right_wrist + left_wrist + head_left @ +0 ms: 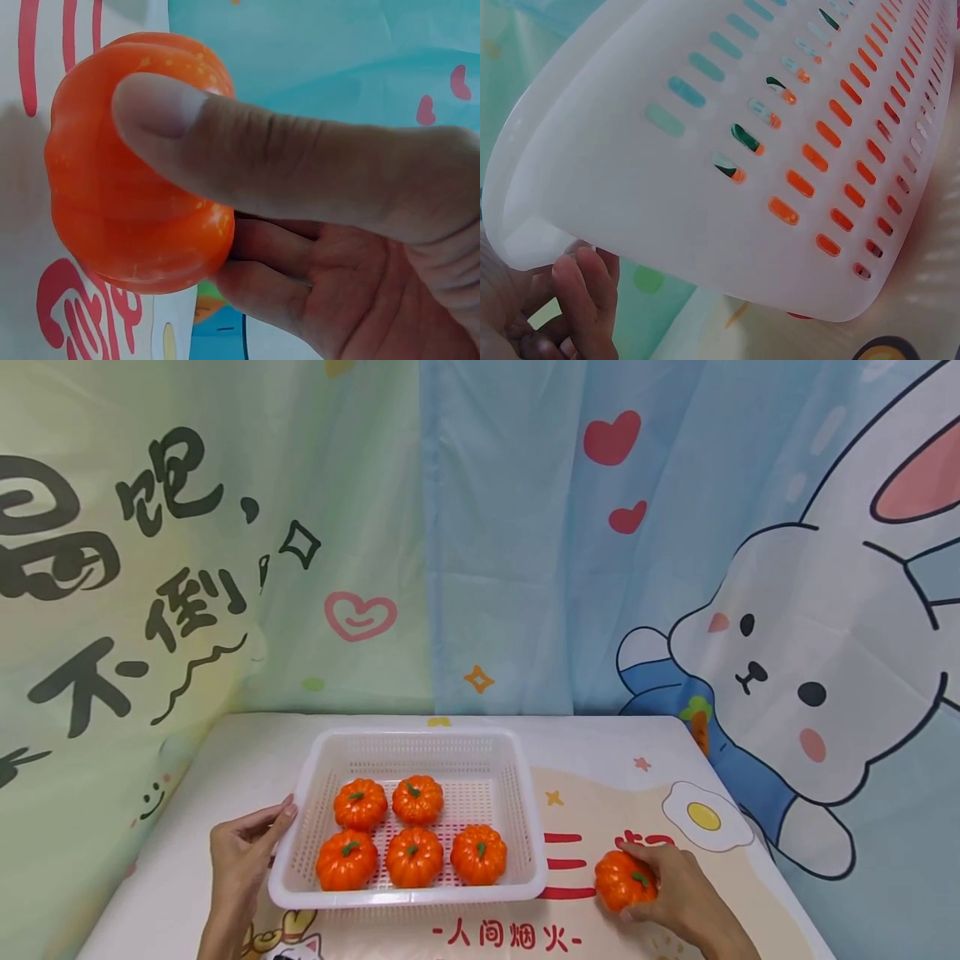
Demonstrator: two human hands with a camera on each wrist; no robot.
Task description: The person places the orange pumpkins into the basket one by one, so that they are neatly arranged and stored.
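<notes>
In the head view a white plastic basket (534, 837) with perforated walls holds several small orange toy pumpkins (414, 857) with green stems. My left hand (251, 847) grips the rim at the basket's left side. From the left wrist, its fingers (592, 289) show curled beneath that rim, and orange shows through the wall slots (815, 157). To the right of the basket, my right hand (670, 885) holds another toy pumpkin (621, 880). The thumb (161, 112) lies across the pumpkin's side in the right wrist view, with other fingers partly hidden behind it.
The table is covered by a printed cloth (600, 793) with red writing, a fried egg drawing (705, 817) and a cat near the front. Behind the table hangs a curtain (502, 535) with hearts, lettering and a large rabbit.
</notes>
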